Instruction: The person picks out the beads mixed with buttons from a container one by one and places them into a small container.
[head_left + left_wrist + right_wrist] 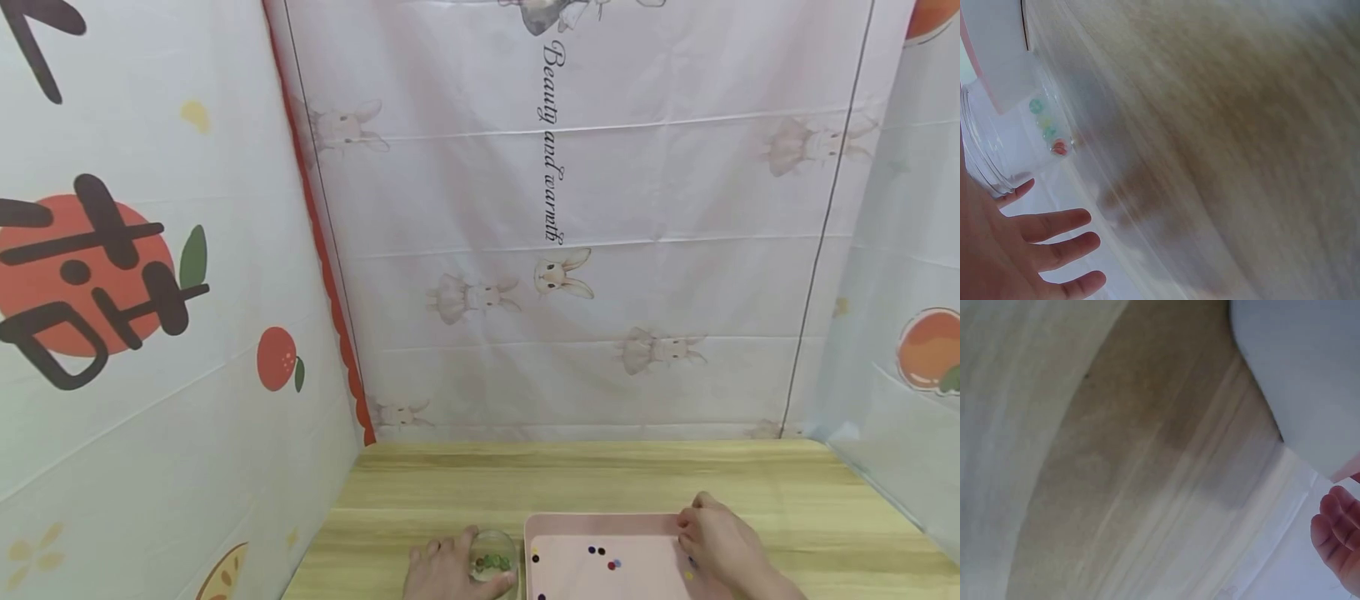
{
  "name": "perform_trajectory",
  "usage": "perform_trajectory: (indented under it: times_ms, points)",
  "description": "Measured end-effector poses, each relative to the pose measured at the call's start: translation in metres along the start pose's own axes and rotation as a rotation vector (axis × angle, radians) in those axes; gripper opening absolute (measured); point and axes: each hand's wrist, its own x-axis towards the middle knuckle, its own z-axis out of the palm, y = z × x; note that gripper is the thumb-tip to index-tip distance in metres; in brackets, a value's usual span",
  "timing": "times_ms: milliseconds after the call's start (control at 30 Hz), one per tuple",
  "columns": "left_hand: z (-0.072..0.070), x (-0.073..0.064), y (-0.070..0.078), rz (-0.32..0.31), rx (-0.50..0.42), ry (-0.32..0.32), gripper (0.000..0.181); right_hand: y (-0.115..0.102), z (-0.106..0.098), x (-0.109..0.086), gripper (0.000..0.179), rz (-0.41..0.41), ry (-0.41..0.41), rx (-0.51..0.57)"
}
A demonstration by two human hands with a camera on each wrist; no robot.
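Observation:
At the near middle of the table stands a clear jar [492, 554] with green and reddish beads [1049, 128] inside. My left hand [442, 573] holds it from the left, forefinger behind and thumb in front. The other fingers spread apart below the jar in the left wrist view. Right of the jar lies a shallow pink tray [592, 525] with several small dark, red, blue and yellow beads scattered in it. My right hand [723, 542] is at the tray's far right corner with bent fingers. Whatever lies between its fingertips is hidden.
The wood-grain table [600, 475] reaches back to a pale rabbit-print curtain [660, 250]. A fruit-print curtain [187, 333] hangs along the left, and another curtain [900, 267] on the right.

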Motion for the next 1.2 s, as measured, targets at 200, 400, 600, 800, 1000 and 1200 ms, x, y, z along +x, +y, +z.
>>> perform_trajectory:
  times_ms: [200,400,600,800,1000,1200]
  points:
    - [0.001,0.0,0.0,0.014,-0.003,0.01,0.102,0.004,0.006,-0.003,0.01,-0.007,0.03,0.002]
    - [-0.006,0.0,0.001,0.026,-0.015,-0.003,0.1,0.003,0.009,-0.002,0.012,0.032,-0.019,0.019]
    - [-0.006,-0.001,0.001,0.016,-0.008,-0.013,0.1,0.002,0.012,-0.002,0.014,0.064,-0.059,0.031]
    - [-0.005,-0.001,0.002,0.023,0.002,0.008,0.098,0.003,0.012,-0.001,0.024,0.058,-0.062,0.003]
    - [-0.008,0.0,0.003,0.023,0.002,0.001,0.098,0.004,0.01,-0.002,0.033,0.064,-0.072,0.0]
    - [-0.008,-0.001,0.003,0.017,-0.018,-0.022,0.1,0.004,0.012,-0.003,0.017,0.067,-0.068,-0.005]
